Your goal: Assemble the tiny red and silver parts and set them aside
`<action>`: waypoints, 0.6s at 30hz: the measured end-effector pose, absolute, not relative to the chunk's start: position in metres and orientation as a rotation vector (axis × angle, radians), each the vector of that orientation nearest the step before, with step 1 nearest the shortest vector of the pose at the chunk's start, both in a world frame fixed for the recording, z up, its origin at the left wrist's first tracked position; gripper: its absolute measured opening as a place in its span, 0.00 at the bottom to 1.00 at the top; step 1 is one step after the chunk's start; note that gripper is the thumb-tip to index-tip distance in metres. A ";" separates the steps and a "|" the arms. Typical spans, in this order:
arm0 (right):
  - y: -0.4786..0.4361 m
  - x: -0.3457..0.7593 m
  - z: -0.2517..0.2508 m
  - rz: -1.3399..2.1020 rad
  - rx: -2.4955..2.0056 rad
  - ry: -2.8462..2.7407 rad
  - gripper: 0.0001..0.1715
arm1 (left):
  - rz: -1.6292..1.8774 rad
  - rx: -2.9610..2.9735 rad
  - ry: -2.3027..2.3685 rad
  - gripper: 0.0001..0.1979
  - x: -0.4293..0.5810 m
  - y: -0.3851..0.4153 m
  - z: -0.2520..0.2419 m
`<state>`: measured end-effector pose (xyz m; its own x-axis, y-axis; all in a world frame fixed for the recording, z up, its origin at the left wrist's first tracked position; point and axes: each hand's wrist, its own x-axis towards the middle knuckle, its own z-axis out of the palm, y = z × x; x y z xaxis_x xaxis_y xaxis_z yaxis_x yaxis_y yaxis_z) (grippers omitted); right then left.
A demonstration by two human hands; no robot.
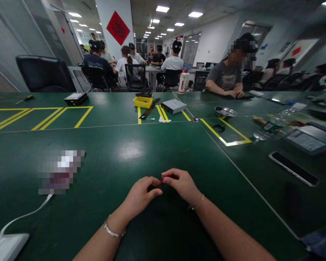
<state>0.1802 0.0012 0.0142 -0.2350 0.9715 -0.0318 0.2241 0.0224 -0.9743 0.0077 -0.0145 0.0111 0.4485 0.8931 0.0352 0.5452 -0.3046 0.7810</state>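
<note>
At your hands' nine o'clock, a blurred device (62, 172) lies on the green surface (105, 145). Your left hand (141, 195) has its grip parted beside a small red piece (162, 179), contact unclear; your right hand (183, 184) pinches it at fingertip, nine o'clock from that palm. A phone (293, 168) lies toward three.

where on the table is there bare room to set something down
Between the cabled device and left hand; between the right hand and black phone; and ahead of both hands, up to the far seam. Crowded: the right, around the bottle, and past the seam, around the bin and box.
</note>
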 end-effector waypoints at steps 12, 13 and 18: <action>0.087 0.406 0.003 -0.045 -2.308 -1.308 0.16 | 0.478 2.443 1.666 0.22 -0.007 -0.016 -0.008; 0.086 0.413 0.000 -0.054 -2.323 -1.310 0.17 | 0.446 2.461 1.677 0.23 -0.008 -0.016 -0.009; 0.081 0.433 -0.009 -0.119 -2.364 -1.336 0.20 | 0.357 2.497 1.679 0.24 -0.008 -0.018 -0.008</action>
<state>0.4331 0.0811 -0.0093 0.5343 0.7993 0.2751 0.8354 -0.4494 -0.3165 -0.0079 -0.0176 -0.0078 0.3602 0.9235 0.1322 0.8973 -0.3817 0.2216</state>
